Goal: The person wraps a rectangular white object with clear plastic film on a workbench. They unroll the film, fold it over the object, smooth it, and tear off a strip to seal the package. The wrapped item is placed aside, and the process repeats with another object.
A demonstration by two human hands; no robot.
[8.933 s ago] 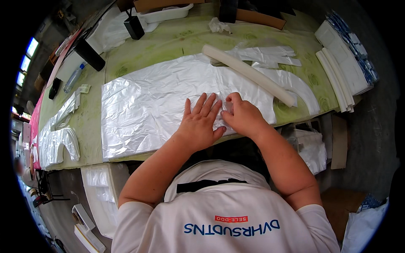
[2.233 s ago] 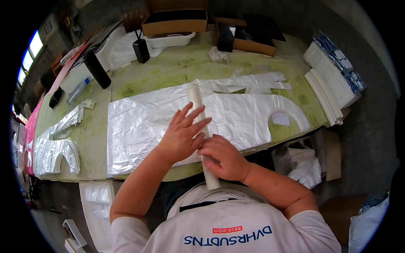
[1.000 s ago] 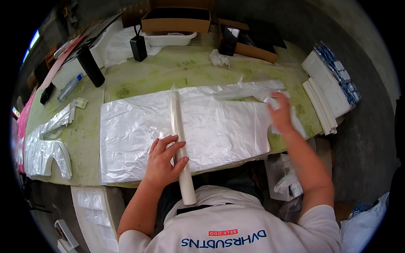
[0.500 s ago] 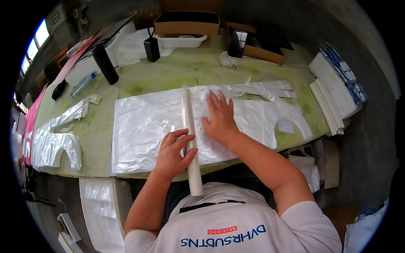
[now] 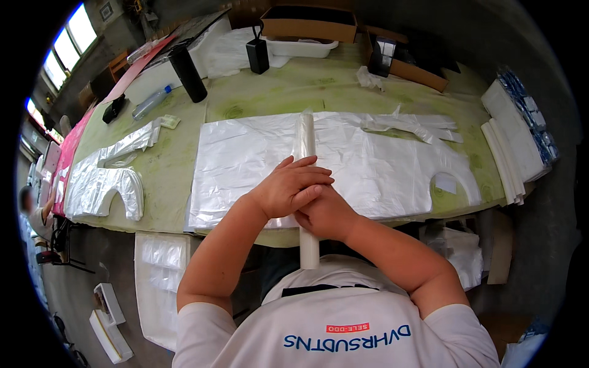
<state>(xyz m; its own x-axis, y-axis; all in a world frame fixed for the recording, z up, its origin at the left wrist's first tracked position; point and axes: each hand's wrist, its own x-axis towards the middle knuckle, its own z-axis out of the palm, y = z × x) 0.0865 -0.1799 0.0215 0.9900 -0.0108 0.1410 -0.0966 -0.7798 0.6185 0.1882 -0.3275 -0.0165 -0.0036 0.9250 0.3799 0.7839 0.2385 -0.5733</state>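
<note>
A long, whitish translucent plastic roll [image 5: 309,251] lies upright in the picture across the flat stack of clear plastic bags [image 5: 245,159], its near end reaching past the table edge toward my shirt. My left hand [image 5: 288,189] rests over the roll with fingers stretched out flat, crossing the top of my right hand. Just below, my right hand [image 5: 330,216] lies across the roll's right side. Its fingers are mostly hidden under my left hand, so their grip does not show. The stack's right end has handle-shaped strips and a curved cut-out.
Another bag stack [image 5: 107,187] lies at left. Farther back stand a black cylinder [image 5: 188,75], a plastic bottle [image 5: 151,103], a black box [image 5: 257,56] and cardboard boxes [image 5: 307,24]. White rolls [image 5: 503,162] lie at right. A person [image 5: 42,214] is at far left.
My right hand has come left from the bag stack onto the roll. My left hand has moved up the roll and now overlaps it. The view has shifted, moving the scene rightward.
</note>
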